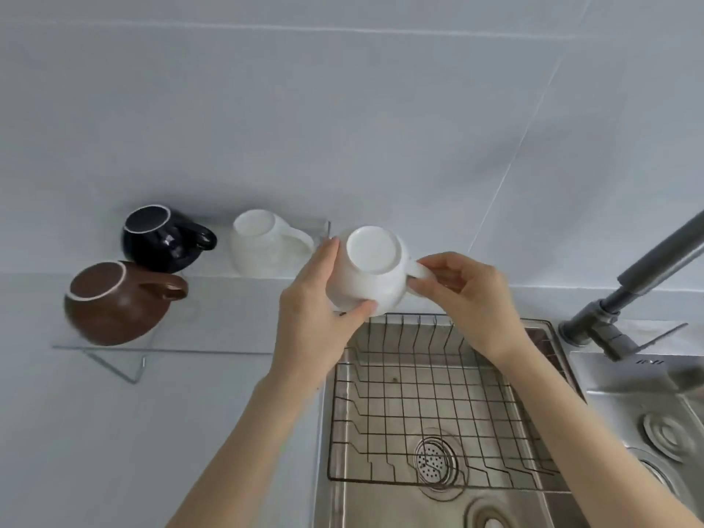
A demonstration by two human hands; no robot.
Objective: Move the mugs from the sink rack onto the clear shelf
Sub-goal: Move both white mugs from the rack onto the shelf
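Observation:
An upside-down white mug (371,272) is held in the air above the far edge of the wire sink rack (430,405). My left hand (316,310) grips its body from the left, and my right hand (464,295) pinches its handle on the right. On the clear shelf (114,354) at the left stand three upturned mugs: a brown one (118,302) in front, a black one (164,238) behind it, and a white one (263,249) at the shelf's right end. No mugs sit in the rack.
The rack sits in a steel sink (438,501) with a round drain strainer (436,459). A grey faucet (640,295) rises at the right, beside a second basin (647,413). A white tiled wall (343,108) stands behind the counter.

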